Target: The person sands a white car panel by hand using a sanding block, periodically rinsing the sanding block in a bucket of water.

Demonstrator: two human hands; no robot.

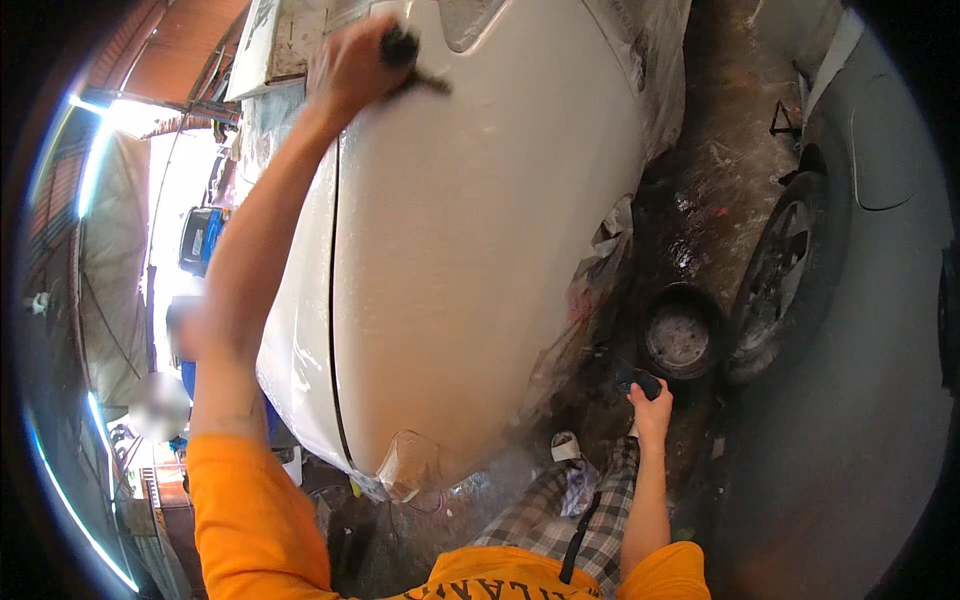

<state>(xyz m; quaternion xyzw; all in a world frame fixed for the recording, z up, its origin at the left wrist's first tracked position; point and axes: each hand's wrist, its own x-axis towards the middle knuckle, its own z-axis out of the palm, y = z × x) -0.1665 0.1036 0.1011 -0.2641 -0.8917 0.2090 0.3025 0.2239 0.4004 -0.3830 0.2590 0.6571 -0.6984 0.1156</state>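
My left hand (345,65) is stretched far out over a pale, wet-looking car body panel (480,200). Its fingers are closed around a dark hand tool (400,47) with a rounded black end. A narrow dark part of it reaches right, at or just above the panel; contact cannot be made out. Low on the right, my right hand (652,408) grips a small black object (638,382), whose kind is unclear. That hand hangs beside a round black tub (682,330) on the wet floor.
Clear plastic sheeting (610,240) hangs along the panel's right edge. A grey car (870,400) with a dark wheel (785,265) stands close on my right. The floor (720,160) between them is wet. Blurred shapes and a blue item (203,240) are at the left.
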